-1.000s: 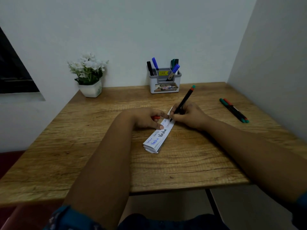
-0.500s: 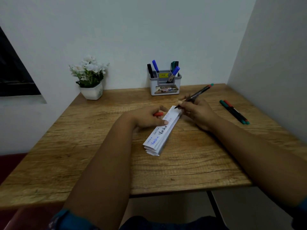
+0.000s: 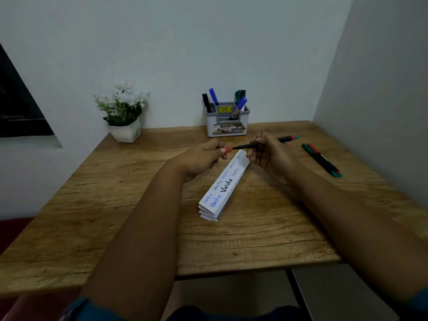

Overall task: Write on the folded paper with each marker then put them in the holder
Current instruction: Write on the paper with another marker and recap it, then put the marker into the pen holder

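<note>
A folded white paper strip [image 3: 223, 186] with several handwritten words lies at the middle of the wooden desk [image 3: 115, 205]. Above its far end, my right hand [image 3: 269, 156] holds a thin black marker [image 3: 245, 146] level, its tip pointing left. My left hand [image 3: 203, 156] pinches the red cap [image 3: 227, 150] right at that tip. A grey marker holder [image 3: 228, 126] with several markers stands against the back wall. Two more markers, one green [image 3: 320, 161] and one red [image 3: 324, 158], lie side by side at the right of the desk.
A white pot of white flowers [image 3: 124, 112] stands at the back left. Walls close off the desk at the back and right. The desk's front edge is near my forearms.
My right hand lifted the marker off the paper and turned it level. My left hand let go of the paper and brought the red cap up to the marker's tip.
</note>
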